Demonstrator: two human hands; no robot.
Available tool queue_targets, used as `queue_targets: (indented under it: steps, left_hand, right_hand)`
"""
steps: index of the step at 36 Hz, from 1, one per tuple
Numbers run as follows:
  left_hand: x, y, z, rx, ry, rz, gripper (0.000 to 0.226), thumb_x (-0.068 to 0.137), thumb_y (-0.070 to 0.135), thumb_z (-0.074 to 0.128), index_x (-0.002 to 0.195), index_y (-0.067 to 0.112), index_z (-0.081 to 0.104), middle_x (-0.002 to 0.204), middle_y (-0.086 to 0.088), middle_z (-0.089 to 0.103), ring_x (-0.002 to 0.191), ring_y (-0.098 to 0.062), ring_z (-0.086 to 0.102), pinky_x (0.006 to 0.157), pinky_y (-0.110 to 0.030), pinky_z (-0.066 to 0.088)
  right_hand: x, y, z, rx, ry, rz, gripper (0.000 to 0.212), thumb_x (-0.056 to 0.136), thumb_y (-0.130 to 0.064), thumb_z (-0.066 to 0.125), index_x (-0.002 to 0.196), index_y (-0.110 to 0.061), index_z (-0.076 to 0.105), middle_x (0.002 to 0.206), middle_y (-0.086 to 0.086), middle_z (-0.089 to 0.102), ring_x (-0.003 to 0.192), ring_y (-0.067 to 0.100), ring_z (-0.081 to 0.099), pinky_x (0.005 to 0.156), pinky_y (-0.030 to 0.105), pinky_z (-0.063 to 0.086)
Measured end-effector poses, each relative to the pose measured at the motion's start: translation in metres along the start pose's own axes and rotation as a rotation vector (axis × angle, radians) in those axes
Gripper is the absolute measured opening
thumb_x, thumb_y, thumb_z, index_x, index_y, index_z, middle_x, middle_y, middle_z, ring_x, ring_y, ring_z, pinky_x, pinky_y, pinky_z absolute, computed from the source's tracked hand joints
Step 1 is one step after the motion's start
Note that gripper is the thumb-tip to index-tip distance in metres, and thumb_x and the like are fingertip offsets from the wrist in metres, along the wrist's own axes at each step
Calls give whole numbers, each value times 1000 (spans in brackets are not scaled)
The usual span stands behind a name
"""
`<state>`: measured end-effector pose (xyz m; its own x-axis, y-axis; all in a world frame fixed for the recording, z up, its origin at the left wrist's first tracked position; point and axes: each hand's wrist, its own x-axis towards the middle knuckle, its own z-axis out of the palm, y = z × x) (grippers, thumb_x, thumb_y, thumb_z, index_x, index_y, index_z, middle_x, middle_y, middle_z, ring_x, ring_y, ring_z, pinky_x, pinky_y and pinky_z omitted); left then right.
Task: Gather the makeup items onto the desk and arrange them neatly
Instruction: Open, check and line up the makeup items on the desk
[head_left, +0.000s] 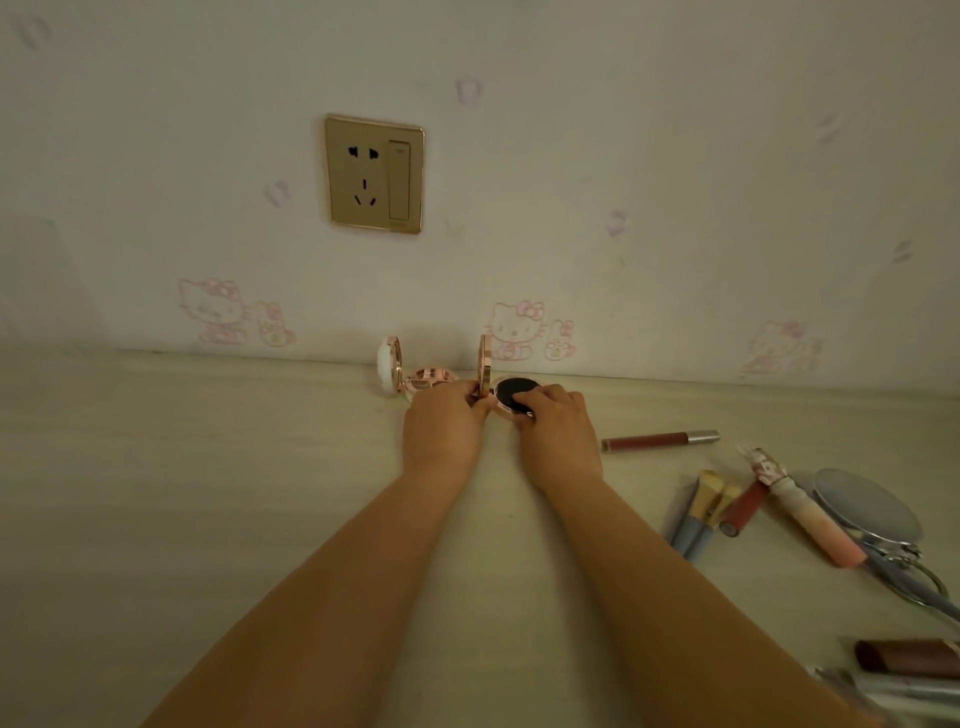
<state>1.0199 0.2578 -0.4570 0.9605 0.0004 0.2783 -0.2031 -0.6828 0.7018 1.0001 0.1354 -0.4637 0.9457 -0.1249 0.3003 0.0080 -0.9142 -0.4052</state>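
Both bare forearms are stretched forward side by side, close together. The left hand (442, 422) is curled in a pinching grip at its fingertips. The right hand (551, 419) is arched, fingers bent downward.

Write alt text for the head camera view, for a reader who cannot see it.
Both hands work on an open rose-gold compact near the wall: the left hand pinches its upright lid, the right hand grips the black round part in its base. A second open compact stands just left, while a lip gloss tube, brushes and a hand mirror lie on the desk to the right.
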Motion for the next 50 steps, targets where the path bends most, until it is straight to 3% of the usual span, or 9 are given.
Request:
queue_targets:
  steps: [7, 16, 23, 32, 35, 39, 42, 48, 50]
  left_hand:
    - [5, 4, 1, 100, -6, -3, 27, 92, 36, 55, 111, 22, 66, 102, -3, 69, 95, -23, 61, 74, -32, 44]
    - [3, 5, 1, 119, -17, -15, 28, 91, 38, 55, 112, 23, 65, 104, -3, 69, 99, -24, 60, 79, -37, 50]
    - [-12, 9, -5, -3, -4, -68, 28, 88, 31, 61, 110, 13, 61, 106, -3, 66, 100, -22, 60, 83, -34, 43]
    - [-81, 29, -18, -202, 26, -76, 17, 88, 21, 60, 102, 14, 58, 97, -2, 65, 89, -19, 61, 79, -30, 47]
    - [-106, 44, -20, -276, 9, -15, 14, 89, 18, 59, 103, 16, 59, 95, 0, 64, 82, -15, 60, 73, -24, 43]
    - [-128, 68, -20, -251, -21, 123, 13, 90, 19, 57, 103, 17, 62, 94, 4, 63, 77, -10, 57, 72, -23, 43]
    - [-139, 92, -14, -189, -49, 216, 11, 90, 21, 57, 100, 20, 62, 92, 7, 62, 74, -9, 56, 69, -23, 43]
    - [-147, 148, 13, -21, -155, 421, 15, 89, 25, 54, 103, 24, 60, 96, 8, 64, 84, -14, 61, 72, -31, 50]
    - [-146, 169, 25, 9, -197, 465, 16, 89, 26, 55, 104, 24, 59, 98, 8, 65, 86, -15, 62, 73, -33, 51]
  right_hand:
    - [5, -1, 1, -11, -7, -1, 37, 98, -14, 39, 133, -17, 51, 132, 2, 49, 122, 21, 36, 96, 24, 31]
    - [5, -1, 2, -13, -20, 16, 38, 99, -15, 37, 135, -16, 48, 138, 2, 45, 127, 20, 33, 99, 24, 30]
    - [-11, -14, -9, -23, 13, 107, 47, 95, -5, 36, 141, -15, 36, 146, 4, 32, 126, 24, 33, 95, 30, 35]
    - [-77, -37, -37, -161, -144, 61, 32, 95, -7, 34, 123, -7, 50, 128, 12, 46, 119, 27, 39, 96, 32, 35]
    - [-102, -35, -56, -154, -142, 28, 30, 95, -8, 37, 121, -8, 51, 124, 12, 50, 115, 26, 44, 92, 31, 36]
    - [-131, -15, -86, -86, -16, 52, 28, 96, -10, 39, 117, -10, 58, 115, 10, 56, 111, 26, 47, 80, 30, 35]
    - [-148, 8, -113, -40, 90, 102, 30, 98, -17, 39, 120, -16, 59, 117, 6, 58, 114, 23, 48, 87, 32, 41]
    - [-170, 68, -156, 48, 233, 256, 26, 95, -16, 44, 105, -19, 68, 110, 5, 62, 105, 23, 55, 82, 31, 43]
    - [-174, 88, -167, 43, 243, 313, 26, 95, -16, 44, 110, -16, 65, 110, 7, 62, 103, 25, 57, 80, 32, 44]
